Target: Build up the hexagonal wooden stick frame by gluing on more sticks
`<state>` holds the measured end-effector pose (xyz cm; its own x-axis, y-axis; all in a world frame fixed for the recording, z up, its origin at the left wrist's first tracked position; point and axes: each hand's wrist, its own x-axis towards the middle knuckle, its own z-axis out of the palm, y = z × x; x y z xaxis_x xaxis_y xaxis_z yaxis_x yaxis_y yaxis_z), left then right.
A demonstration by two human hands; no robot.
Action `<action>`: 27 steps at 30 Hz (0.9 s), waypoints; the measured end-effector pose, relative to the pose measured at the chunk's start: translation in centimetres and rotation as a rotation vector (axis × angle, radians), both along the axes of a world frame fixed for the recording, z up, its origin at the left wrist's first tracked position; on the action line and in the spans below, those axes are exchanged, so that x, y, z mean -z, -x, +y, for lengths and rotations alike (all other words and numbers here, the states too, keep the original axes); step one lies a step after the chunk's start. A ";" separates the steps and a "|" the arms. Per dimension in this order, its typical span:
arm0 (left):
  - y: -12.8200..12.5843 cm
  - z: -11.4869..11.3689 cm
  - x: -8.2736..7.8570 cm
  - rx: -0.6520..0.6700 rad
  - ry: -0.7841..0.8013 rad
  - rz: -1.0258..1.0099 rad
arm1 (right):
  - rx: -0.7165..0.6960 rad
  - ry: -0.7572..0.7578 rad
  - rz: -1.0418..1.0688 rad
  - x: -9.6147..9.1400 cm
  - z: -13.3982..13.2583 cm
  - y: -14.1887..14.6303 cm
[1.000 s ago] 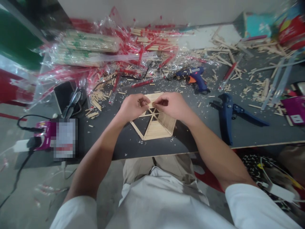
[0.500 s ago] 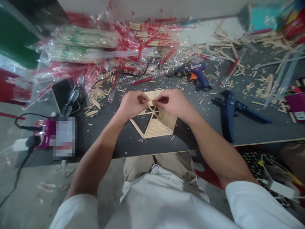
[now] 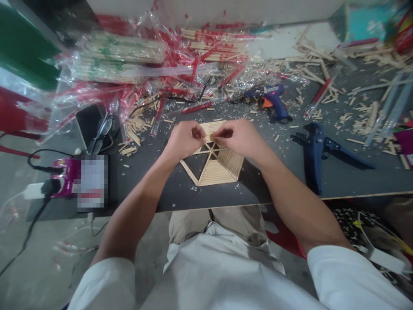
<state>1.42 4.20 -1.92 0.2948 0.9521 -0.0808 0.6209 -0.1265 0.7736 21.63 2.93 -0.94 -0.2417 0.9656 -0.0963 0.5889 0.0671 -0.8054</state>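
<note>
Left hand (image 3: 183, 140) and right hand (image 3: 239, 137) are both curled, fingertips pinched together over the far half of the stick hexagon (image 3: 217, 168). The hexagon lies flat on the dark table (image 3: 155, 189), near its front edge. The hands hide its far wedges. What they pinch is too small to tell. Glue gun (image 3: 271, 98) sits behind, blue cutter (image 3: 314, 148) to the right.

light: dim, even | shadows: soft | edges: blurred, fisheye-warped | centre: fairly sharp
</note>
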 end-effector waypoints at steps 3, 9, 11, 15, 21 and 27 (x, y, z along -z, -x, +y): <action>-0.2 -0.1 0.0 0.000 -0.003 0.037 | 0.008 0.011 -0.001 0.0 0.0 0.0; -0.5 -0.8 0.0 -0.064 -0.017 0.128 | 0.000 0.008 0.002 0.2 0.1 -0.2; -0.5 -0.9 0.0 -0.066 -0.001 0.115 | -0.010 0.012 0.003 0.1 0.1 -0.3; -0.4 -0.7 -0.3 -0.062 0.008 0.078 | -0.031 0.016 -0.003 -0.4 0.0 -0.4; -0.3 -0.8 -0.8 -0.082 0.021 0.062 | -0.011 0.002 -0.017 -0.3 0.0 -0.3; -0.4 -0.7 -0.3 -0.096 0.011 0.074 | -0.005 -0.003 -0.017 -0.2 0.1 -0.2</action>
<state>1.82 3.47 -1.67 0.1954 0.9746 -0.1095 0.6850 -0.0557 0.7264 21.86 3.00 -0.76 -0.2445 0.9648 -0.0971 0.6020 0.0725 -0.7952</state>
